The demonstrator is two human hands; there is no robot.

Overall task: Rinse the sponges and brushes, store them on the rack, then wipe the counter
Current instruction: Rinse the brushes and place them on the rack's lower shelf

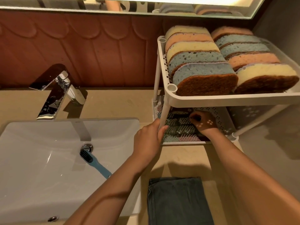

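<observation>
A white two-tier rack (211,99) stands on the beige counter (116,103) at the right. Its top tier holds several sponges (204,75) in two rows, standing on edge. Several brushes (180,129) lie on the lower tier. My left hand (148,138) grips the rack's front left post. My right hand (203,123) reaches under the top tier, fingers curled among the brushes; whether it holds one is hidden. A blue-handled brush (94,161) with dark bristles lies in the white sink (40,168), its head near the drain.
A chrome faucet (55,93) stands behind the sink, with no water visibly running. A folded dark teal cloth (178,200) lies on the counter in front of the rack. A mirror edge runs above the reddish wall panel.
</observation>
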